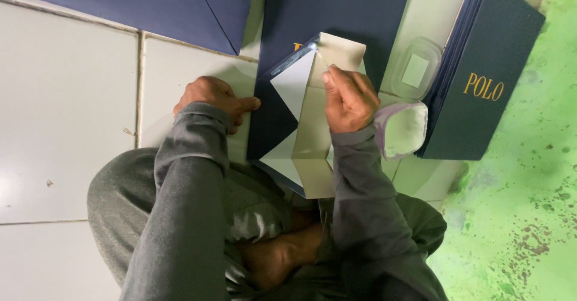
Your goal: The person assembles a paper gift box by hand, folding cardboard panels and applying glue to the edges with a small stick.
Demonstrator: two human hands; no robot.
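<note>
Dark blue folded card sheet [282,105], pale inside, lies at frame centre on white tiled floor [66,114], long axis running top to bottom. Right hand [350,101] sits over its right half, fingertips pinching a pale flap. Left hand [215,101] lies at its left edge, fingers curled, thumb touching. Stack of blue folders [484,78] upper right.

I see a navy paper bag [300,114] lying flat on the tiled floor, its pale inner bottom flaps folded open, near my knees.
</note>
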